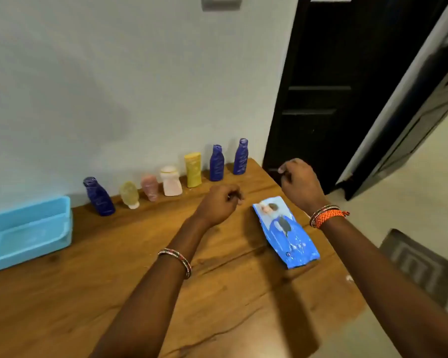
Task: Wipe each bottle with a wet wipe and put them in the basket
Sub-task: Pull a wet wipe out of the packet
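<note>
Nearest, two bare forearms reaching forward over a wooden counter [114, 293], a thin beaded bangle [176, 259] on the left wrist, an orange braided band [326, 215] with thin bangles on the right. Just past them, flat on the counter near its right edge, a blue wet wipe pack [286, 232], long side running away from the viewer, between the two arms. Above the counter left of the pack, the left hand [219, 202], fingers [234, 195] curled in loosely, nothing seen in them. Further right and slightly beyond, the right hand [299, 180], raised above the pack's far end, fingers curled and thumb tip close to them; blurred, so no telling whether anything thin is pinched there. At the far left edge, a light blue basket [29, 228] on the counter, shallow, with inner compartments. Furthest back, along the pale wall [114, 86], a row of upright bottles, none in the basket: a dark blue bottle [98, 196], a small yellowish bottle [130, 195], a small pink bottle [149, 187], a white bottle [170, 180], a yellow bottle [193, 169], then two more blue bottles [217, 162] [241, 156] side by side. To the right, a dark door [334, 86] and tiled floor with a grey mat [419, 264].
</note>
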